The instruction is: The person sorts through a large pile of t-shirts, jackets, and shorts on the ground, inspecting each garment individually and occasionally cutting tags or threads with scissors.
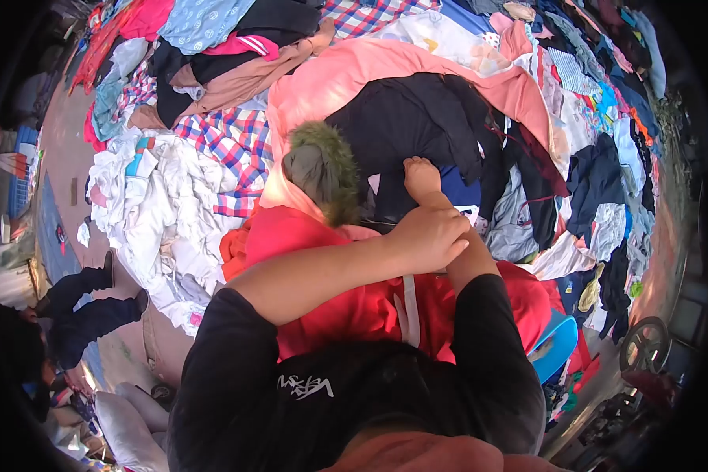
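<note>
My left hand (436, 236) lies across my right forearm, with its fingers curled over the skin near the wrist. Farther out, my right hand (422, 178) is closed and rests against a black garment (405, 118). Whether it grips any cloth is hidden. Dark blue cloth (458, 187) lies just right of this hand. Left of both hands is an olive-green piece with a furry trim (334, 173). Pink cloth (322, 79) spreads beneath and around the black garment. Red cloth (354, 303) covers the area under my forearms.
A heap of white clothes (173, 212) lies at left beside a checked cloth (232, 145). Many mixed garments (598, 181) pile up at right. A light blue curved object (554, 346) sits by my right elbow. Another person's dark-clothed legs (94, 315) are at lower left.
</note>
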`<state>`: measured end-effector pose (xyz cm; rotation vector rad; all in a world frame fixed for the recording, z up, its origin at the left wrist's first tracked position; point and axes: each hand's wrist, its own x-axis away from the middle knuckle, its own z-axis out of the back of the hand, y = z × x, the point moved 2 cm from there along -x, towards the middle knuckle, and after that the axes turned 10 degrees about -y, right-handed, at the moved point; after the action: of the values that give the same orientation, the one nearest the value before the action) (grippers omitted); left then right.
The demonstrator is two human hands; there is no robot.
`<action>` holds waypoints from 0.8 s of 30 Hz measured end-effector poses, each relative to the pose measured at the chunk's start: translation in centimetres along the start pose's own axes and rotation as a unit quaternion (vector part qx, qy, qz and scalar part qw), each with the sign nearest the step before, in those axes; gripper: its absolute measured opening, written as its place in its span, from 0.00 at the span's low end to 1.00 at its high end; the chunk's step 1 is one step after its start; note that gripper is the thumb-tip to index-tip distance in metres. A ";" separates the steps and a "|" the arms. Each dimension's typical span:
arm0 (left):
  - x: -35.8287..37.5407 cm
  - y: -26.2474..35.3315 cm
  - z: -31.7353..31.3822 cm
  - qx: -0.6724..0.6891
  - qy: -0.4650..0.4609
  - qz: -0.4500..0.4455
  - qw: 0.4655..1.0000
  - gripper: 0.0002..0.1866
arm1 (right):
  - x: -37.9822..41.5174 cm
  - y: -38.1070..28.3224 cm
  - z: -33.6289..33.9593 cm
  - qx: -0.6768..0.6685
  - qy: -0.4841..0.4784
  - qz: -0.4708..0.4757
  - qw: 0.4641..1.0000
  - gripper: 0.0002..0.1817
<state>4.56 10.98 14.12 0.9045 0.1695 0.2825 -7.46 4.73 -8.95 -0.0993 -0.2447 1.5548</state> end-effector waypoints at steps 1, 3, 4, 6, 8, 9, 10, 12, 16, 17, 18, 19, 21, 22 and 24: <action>0.0 -0.2 -0.1 -0.006 -0.003 -0.001 1.000 0.12 | 1.9 1.0 0.3 0.041 -0.073 -0.018 0.996 0.07; 0.1 -0.8 -1.2 -0.031 -0.018 -0.010 0.999 0.12 | 6.8 3.8 0.1 0.057 -0.192 -0.058 0.978 0.10; 0.1 -0.7 -1.3 -0.045 -0.026 -0.016 0.999 0.12 | 9.2 5.2 -0.2 0.052 -0.255 -0.067 0.963 0.13; 0.4 -0.1 -0.9 -0.044 -0.067 0.002 0.997 0.13 | 13.9 7.5 -1.6 0.045 -0.329 -0.083 0.940 0.14; 0.4 -0.5 -1.9 -0.071 -0.090 0.013 0.993 0.14 | 17.4 8.8 -1.7 0.034 -0.398 -0.106 0.911 0.14; 0.5 -0.6 -2.2 -0.090 -0.104 0.011 0.990 0.14 | 18.5 9.0 -1.4 0.059 -0.416 -0.123 0.899 0.15; 0.5 -1.1 -2.7 -0.099 -0.109 0.017 0.989 0.15 | 19.1 8.7 -0.8 0.083 -0.433 -0.139 0.887 0.15; 0.8 -2.1 -3.4 -0.118 -0.119 0.034 0.985 0.15 | 19.7 7.7 1.9 0.079 -0.400 -0.163 0.898 0.15; 1.1 -4.4 -2.9 -0.139 -0.106 0.164 0.971 0.19 | 23.1 5.3 13.2 -0.088 -0.112 -0.168 0.975 0.13; 0.9 -5.3 -2.6 -0.154 -0.060 0.179 0.970 0.22 | 24.4 5.5 16.1 -0.123 -0.040 -0.128 0.983 0.13; 0.8 -5.9 -2.1 -0.167 -0.014 0.194 0.966 0.26 | 26.1 4.9 19.2 -0.149 0.052 -0.094 0.983 0.10; 0.8 -6.2 -1.4 -0.171 0.038 0.201 0.964 0.30 | 27.6 3.6 23.0 -0.188 0.070 -0.092 0.975 0.09; 0.3 -8.2 -1.3 -0.177 0.101 0.205 0.957 0.34 | 31.0 1.9 28.1 -0.216 0.111 -0.102 0.965 0.06; 0.2 -8.5 -1.2 -0.163 0.108 0.217 0.956 0.37 | 33.0 1.5 30.0 -0.247 0.110 -0.121 0.955 0.08; 0.1 -8.8 -1.6 -0.136 0.082 0.256 0.953 0.41 | 36.2 -1.1 34.9 -0.235 0.195 -0.082 0.949 0.05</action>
<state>5.72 7.10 6.19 0.6370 0.0427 0.8460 -14.09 37.63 28.52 -0.7360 -0.2970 1.2553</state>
